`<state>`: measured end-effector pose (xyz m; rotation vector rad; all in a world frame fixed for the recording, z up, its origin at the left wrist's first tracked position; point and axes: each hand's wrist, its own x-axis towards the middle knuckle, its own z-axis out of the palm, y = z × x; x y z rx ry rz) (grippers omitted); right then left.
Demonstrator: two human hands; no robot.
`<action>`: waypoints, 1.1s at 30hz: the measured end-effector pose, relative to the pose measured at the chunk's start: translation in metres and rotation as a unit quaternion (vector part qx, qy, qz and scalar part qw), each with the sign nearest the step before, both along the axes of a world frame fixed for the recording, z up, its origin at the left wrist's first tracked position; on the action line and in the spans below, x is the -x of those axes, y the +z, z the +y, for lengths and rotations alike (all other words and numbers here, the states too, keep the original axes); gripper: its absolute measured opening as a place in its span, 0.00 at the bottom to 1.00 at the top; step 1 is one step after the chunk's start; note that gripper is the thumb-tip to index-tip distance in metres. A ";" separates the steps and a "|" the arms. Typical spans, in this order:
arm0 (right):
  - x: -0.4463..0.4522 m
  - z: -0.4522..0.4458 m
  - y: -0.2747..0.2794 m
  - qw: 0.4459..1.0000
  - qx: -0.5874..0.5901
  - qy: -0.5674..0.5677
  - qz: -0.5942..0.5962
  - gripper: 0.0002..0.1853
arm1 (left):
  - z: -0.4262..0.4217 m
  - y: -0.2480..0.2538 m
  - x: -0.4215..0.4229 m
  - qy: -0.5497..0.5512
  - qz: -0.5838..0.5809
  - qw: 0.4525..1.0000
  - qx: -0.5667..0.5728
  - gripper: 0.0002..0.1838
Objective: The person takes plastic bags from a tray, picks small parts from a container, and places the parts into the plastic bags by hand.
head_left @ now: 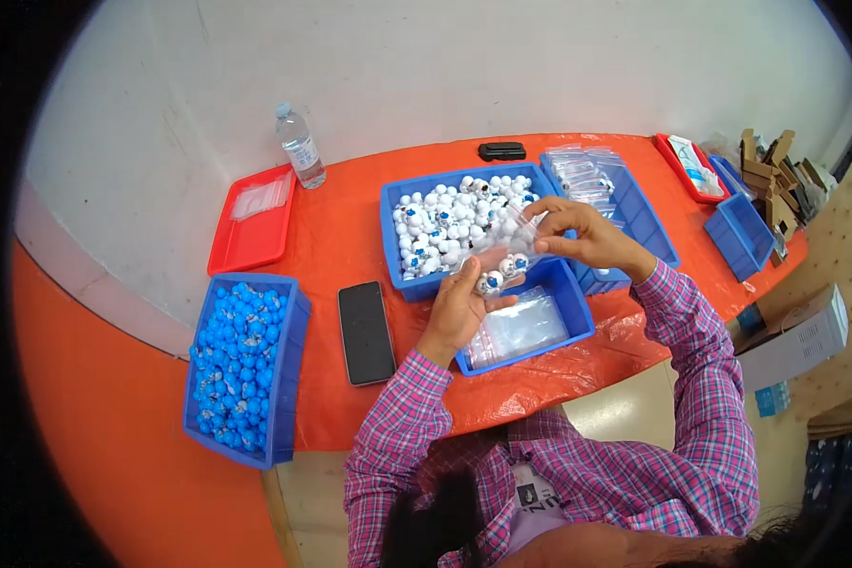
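Note:
A clear plastic bag [523, 229] is stretched between my two hands above the blue bins. A few white balls [512, 266] with blue and dark marks sit at its lower end and seem to be inside it. My left hand [457, 310] is closed around that lower end, with the balls by its fingers. With thumb and fingers pinched, my right hand [589, 234] grips the bag's upper edge. Behind them stands a blue bin [389, 220] full of similar white balls. Below lies a smaller blue bin [577, 312] holding flat clear zip bags [530, 329].
At left are a blue bin [284, 398] of blue balls, a red tray [246, 248] with bags, a water bottle [301, 151] and a phone [365, 333]. To the right, a blue bin [646, 227] holds filled bags; beyond are a red tray [680, 168] and a small bin [739, 233].

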<state>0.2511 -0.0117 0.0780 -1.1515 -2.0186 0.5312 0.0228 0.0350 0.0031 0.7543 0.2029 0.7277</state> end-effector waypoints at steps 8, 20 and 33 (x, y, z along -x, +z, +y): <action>-0.002 0.024 0.000 0.964 0.091 -0.023 0.247 0.08 | -0.001 -0.003 0.001 -0.046 0.039 0.996 -0.061 0.23; 0.088 0.149 -0.040 0.962 -0.081 0.025 -0.258 0.13 | 0.002 -0.015 0.004 -0.133 -0.029 0.989 -0.059 0.28; 0.011 0.036 0.027 0.951 0.098 -0.082 0.283 0.09 | -0.002 -0.006 -0.004 0.026 0.010 0.998 -0.051 0.24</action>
